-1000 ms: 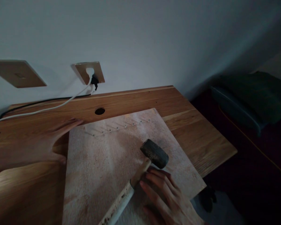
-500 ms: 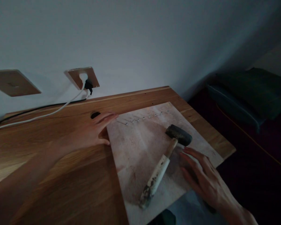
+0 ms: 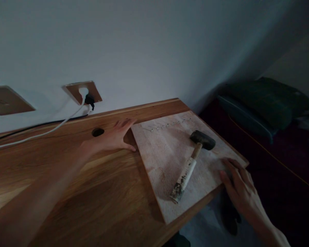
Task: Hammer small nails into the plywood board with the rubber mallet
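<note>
A flat, pale wooden board (image 3: 159, 161) lies on the wooden desk, near its right end. Across its far part runs a row of several nails (image 3: 167, 125), slanted or lying. On the board rests a hammer (image 3: 186, 171) with a dark, blocky head and a worn white-covered handle, touched by neither hand. My left hand (image 3: 115, 137) is open at the board's left edge, thumb and fingers spread around the far left corner. My right hand (image 3: 243, 188) lies open over the near right corner, fingers stretched onto the board and its edge.
The desk (image 3: 113, 192) has a round cable hole (image 3: 98, 132) by the wall. A white cable (image 3: 54, 128) and a black one run from a wall socket (image 3: 84, 92). Right of the desk, dark green cushions (image 3: 262, 103) lie on a dark red surface.
The board has slid back and right on the desk, carrying the hammer and nails, so the desk's front edge now shows. Both hands moved with it; the view shifted too.
</note>
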`<move>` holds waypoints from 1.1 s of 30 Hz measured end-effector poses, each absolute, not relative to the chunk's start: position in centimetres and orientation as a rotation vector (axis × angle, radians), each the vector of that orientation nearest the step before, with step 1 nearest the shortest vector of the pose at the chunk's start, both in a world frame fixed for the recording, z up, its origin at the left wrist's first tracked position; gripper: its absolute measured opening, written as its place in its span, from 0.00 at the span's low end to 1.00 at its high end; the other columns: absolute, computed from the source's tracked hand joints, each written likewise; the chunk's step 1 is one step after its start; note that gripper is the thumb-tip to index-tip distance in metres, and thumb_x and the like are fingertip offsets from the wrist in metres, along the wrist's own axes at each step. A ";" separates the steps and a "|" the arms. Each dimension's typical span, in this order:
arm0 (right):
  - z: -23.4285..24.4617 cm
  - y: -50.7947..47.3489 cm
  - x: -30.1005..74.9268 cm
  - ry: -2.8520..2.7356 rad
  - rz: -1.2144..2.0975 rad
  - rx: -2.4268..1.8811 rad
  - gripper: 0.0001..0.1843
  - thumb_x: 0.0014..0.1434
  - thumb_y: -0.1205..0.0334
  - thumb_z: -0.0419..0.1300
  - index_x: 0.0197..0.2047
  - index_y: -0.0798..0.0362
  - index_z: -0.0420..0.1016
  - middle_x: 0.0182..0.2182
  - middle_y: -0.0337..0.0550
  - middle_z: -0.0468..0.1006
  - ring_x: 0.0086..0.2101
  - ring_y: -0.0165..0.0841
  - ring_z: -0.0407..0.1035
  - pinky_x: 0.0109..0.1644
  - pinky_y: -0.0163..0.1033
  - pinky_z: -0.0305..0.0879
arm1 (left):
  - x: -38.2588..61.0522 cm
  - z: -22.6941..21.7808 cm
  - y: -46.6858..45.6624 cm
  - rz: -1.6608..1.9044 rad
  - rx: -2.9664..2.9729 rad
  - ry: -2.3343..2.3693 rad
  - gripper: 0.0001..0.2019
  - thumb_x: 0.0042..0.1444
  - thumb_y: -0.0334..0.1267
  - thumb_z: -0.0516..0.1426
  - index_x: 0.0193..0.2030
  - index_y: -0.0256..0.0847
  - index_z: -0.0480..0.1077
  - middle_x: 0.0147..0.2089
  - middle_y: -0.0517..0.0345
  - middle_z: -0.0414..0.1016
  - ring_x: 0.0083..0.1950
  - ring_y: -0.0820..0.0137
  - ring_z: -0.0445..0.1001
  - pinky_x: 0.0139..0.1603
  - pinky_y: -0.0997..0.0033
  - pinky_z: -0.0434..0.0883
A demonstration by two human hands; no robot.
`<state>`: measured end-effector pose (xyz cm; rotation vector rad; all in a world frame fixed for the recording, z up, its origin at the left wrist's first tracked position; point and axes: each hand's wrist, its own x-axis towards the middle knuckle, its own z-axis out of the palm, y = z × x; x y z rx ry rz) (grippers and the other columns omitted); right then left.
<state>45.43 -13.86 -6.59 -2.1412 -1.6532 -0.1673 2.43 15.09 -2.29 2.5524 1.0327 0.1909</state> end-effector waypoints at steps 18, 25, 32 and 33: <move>-7.1 -11.5 52.5 -1.378 -0.109 -2.293 0.36 0.68 0.35 0.51 0.64 0.54 0.75 0.68 0.66 0.72 0.65 0.64 0.70 0.64 0.69 0.71 | 3.3 -2.1 14.2 0.365 2.567 1.071 0.44 0.67 0.67 0.54 0.80 0.42 0.50 0.79 0.34 0.58 0.79 0.40 0.58 0.74 0.37 0.61; -6.8 -10.9 51.6 -1.349 -0.126 -2.273 0.34 0.66 0.33 0.51 0.57 0.51 0.78 0.60 0.59 0.80 0.58 0.58 0.77 0.62 0.62 0.74 | 3.4 -4.1 13.9 0.412 2.672 1.048 0.39 0.72 0.63 0.49 0.79 0.39 0.53 0.73 0.33 0.66 0.75 0.43 0.64 0.74 0.39 0.60; -5.9 -12.3 46.5 -1.393 -0.030 -2.157 0.35 0.66 0.30 0.53 0.56 0.51 0.82 0.60 0.58 0.81 0.61 0.59 0.75 0.67 0.65 0.70 | -1.8 -1.6 10.8 0.380 2.752 1.333 0.32 0.72 0.60 0.47 0.71 0.42 0.68 0.61 0.39 0.79 0.65 0.45 0.74 0.68 0.40 0.68; -5.6 -12.5 45.8 -1.403 0.061 -2.112 0.34 0.66 0.31 0.55 0.56 0.50 0.83 0.61 0.56 0.82 0.63 0.57 0.74 0.68 0.63 0.70 | -3.1 -0.9 10.3 0.319 2.732 1.445 0.30 0.72 0.60 0.47 0.68 0.43 0.71 0.57 0.40 0.81 0.62 0.45 0.77 0.63 0.41 0.72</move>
